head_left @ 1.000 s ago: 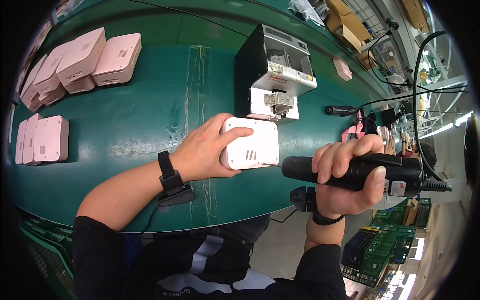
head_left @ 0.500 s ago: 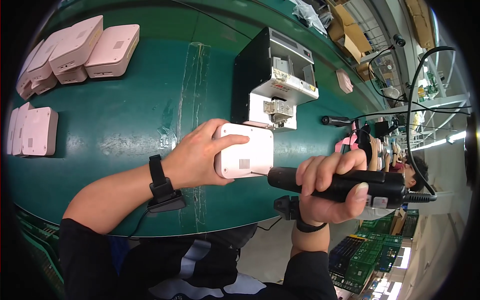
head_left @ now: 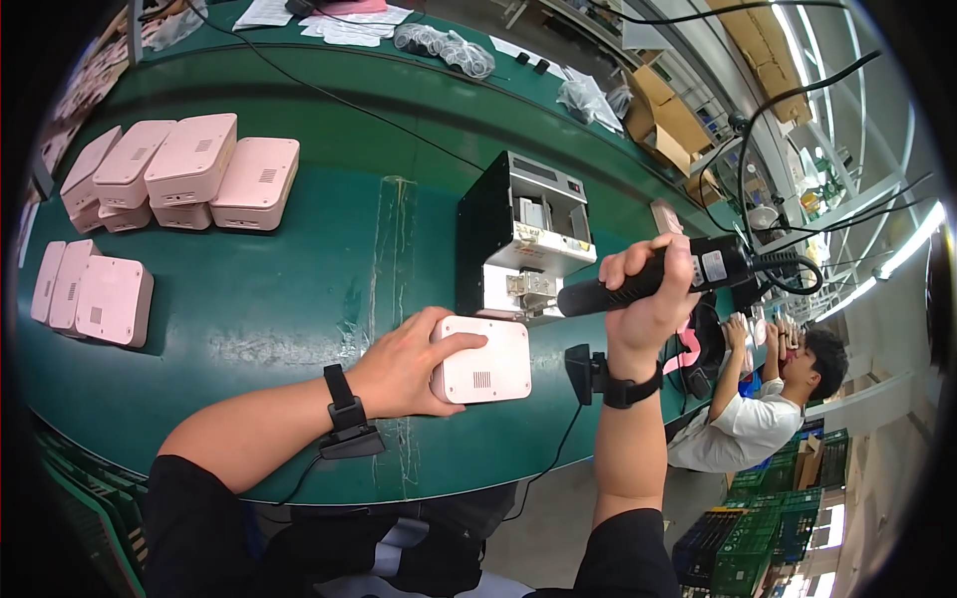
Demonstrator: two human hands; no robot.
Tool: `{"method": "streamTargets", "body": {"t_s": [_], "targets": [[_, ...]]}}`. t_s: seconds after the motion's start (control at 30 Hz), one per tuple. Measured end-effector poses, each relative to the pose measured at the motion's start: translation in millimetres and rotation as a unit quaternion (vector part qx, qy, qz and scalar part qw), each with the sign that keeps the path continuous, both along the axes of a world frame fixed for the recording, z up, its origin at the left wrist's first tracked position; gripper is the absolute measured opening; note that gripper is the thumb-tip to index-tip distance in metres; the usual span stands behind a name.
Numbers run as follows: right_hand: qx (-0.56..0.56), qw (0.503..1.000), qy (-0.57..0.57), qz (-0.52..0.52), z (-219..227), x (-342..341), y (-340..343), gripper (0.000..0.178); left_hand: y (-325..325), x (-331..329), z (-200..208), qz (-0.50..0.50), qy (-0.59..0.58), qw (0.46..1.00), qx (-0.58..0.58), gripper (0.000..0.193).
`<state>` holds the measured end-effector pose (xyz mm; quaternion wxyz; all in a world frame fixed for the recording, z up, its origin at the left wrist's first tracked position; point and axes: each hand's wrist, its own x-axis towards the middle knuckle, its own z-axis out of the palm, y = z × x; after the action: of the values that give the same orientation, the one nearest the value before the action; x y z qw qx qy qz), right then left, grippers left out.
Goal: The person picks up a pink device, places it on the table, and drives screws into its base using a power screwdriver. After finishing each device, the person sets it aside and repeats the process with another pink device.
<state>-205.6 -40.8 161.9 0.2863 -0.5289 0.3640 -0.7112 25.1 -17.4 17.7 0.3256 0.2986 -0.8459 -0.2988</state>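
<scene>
My left hand (head_left: 407, 365) grips a pale pink plastic box (head_left: 503, 364) with rounded corners from its left side, a finger lying across the top. Corner holes and a small slotted vent show on the upturned face. Closed round a black corded electric screwdriver (head_left: 608, 292), my right hand (head_left: 646, 289) holds it up to the right of the box. The driver's nose points left, toward the metal pick-up block (head_left: 535, 287) of a black and white screw feeder (head_left: 483, 224). Whether its tip touches the block I cannot make out.
Several similar pink boxes (head_left: 192, 159) are stacked at the far left of the green table (head_left: 249, 319), with another group (head_left: 112, 299) nearer. A co-worker (head_left: 743, 419) sits to the right. Green crates (head_left: 768, 518) stand on the floor. Papers and bagged parts (head_left: 444, 50) lie on the back shelf.
My right hand has lifted the screwdriver off the box's lower right corner and carried it away to the feeder. My left hand stays on the box. The view has tilted up.
</scene>
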Motion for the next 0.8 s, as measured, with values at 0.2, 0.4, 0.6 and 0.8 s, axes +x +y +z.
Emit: {"method": "streamTargets", "body": {"t_s": [0.2,0.4,0.6,0.8], "targets": [[0.004,1.000,0.015,0.014,3,2,21,0.029,-4,0,0,-0.007,0.006,1.000,0.004,0.079],[0.017,0.999,0.015,-0.032,11,6,-6,0.031,-2,-4,2,-0.009,-0.003,1.000,0.010,0.077],[0.060,0.997,-0.008,0.043,-3,10,20,0.031,-3,1,-3,-0.001,0.009,1.000,0.007,0.077],[0.009,0.992,-0.035,0.120,12,56,71,0.040,-6,1,-7,-0.001,0.012,1.000,0.005,0.080]]}}
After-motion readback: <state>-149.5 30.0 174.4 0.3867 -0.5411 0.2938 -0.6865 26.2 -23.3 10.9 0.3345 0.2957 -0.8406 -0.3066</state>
